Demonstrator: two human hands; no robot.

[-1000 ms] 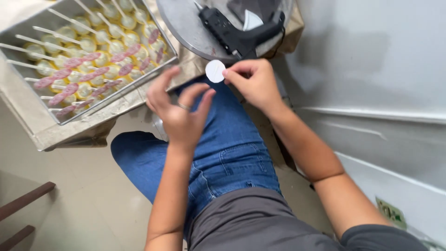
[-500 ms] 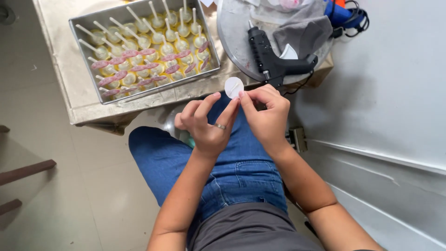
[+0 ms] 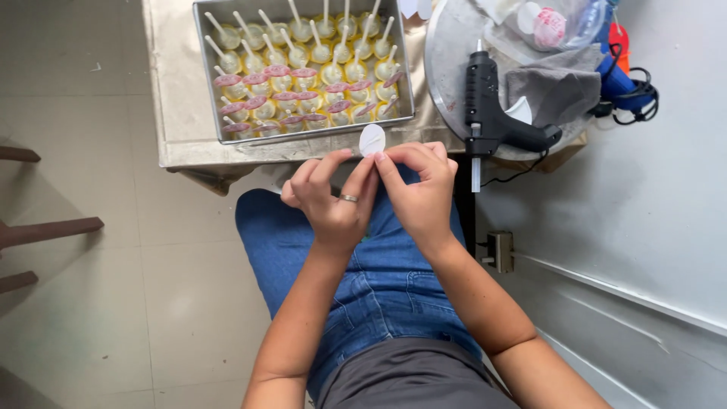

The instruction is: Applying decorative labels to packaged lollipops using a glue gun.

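Left hand and right hand pinched a white paper disc together over the lap | metal tray of stick-topped yellow pieces lay ahead | black glue gun rested on round tray

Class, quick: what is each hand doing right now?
Left hand: fingers pinching the white paper disc.
Right hand: also pinching the disc.
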